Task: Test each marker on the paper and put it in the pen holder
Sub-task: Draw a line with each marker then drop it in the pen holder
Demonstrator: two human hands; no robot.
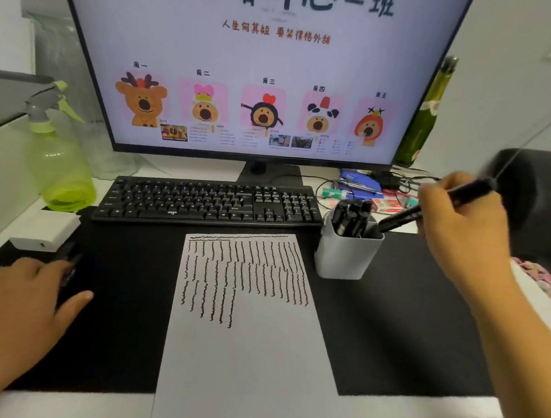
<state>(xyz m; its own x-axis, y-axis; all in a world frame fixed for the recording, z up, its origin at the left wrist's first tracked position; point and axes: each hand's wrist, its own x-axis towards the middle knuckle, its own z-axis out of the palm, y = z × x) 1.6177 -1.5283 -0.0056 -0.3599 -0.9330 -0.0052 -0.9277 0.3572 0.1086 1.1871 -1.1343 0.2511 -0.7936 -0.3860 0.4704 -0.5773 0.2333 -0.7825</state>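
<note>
- Partly blurred: right hand [462, 228] pinching a slim black marker [431, 206], its lower end over the rim of the white rounded-square plastic pen holder [346, 256]; upper end smeared.
- Left hand [30, 293] resting on the black mat [405, 332], fingers loosely spread over dark markers [70, 259] that are hard to make out; whether it is gripping one, cannot tell.
- Holder carries several black markers standing upright, packed close.
- White paper sheet [247, 353], flat, bottom edge cut off, covered in wavy black test lines.
- Black keyboard [202, 203] behind, on the table.
</note>
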